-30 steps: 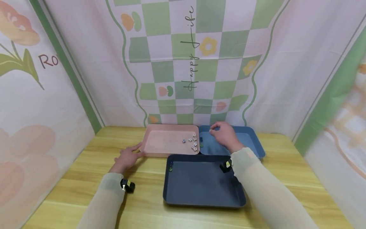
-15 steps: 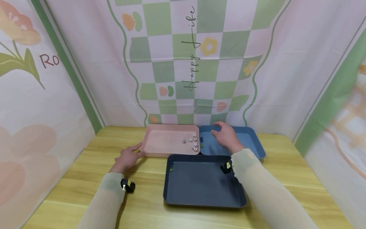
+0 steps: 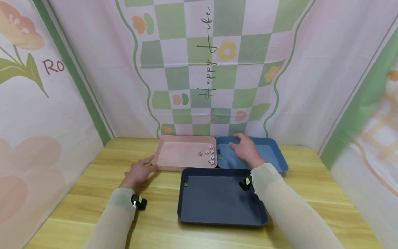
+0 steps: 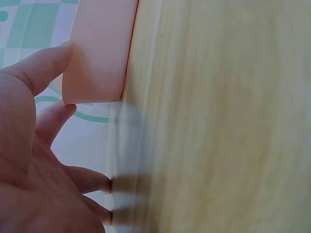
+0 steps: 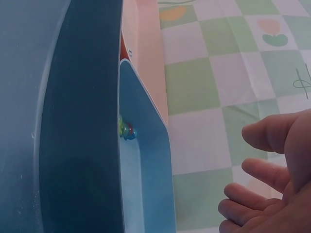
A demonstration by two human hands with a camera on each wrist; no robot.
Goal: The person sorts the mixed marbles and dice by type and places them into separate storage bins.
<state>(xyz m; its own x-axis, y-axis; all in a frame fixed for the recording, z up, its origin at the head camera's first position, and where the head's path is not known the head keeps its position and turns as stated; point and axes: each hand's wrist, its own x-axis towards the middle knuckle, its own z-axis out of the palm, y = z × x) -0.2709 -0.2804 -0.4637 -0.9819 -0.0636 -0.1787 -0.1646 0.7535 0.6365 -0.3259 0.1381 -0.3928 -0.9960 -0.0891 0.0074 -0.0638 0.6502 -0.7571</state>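
In the head view my left hand [image 3: 140,172] lies at the near left corner of the pink tray [image 3: 174,152]. The left wrist view shows its thumb and index fingertip touching the tray's corner, other fingertips on the table. Over the blue tray [image 3: 270,152] hovers my right hand [image 3: 247,148], with thumb and fingers apart and nothing between them. Small shiny green and blue pieces [image 3: 219,156] lie at that tray's left end; the right wrist view shows them as translucent pieces [image 5: 127,130] with a bit of red. Their kind is unclear.
Several white dice [image 3: 211,156] sit in the pink tray's right end. A dark grey tray [image 3: 222,200] stands in front of both trays, with small green and blue pieces [image 3: 186,181] by its left wall. Patterned cloth [image 3: 199,69] hangs behind the wooden table [image 3: 155,214].
My right hand's thumb and fingertips, together a second ago, have spread apart over the blue tray. My left hand has stayed at the pink tray's corner.
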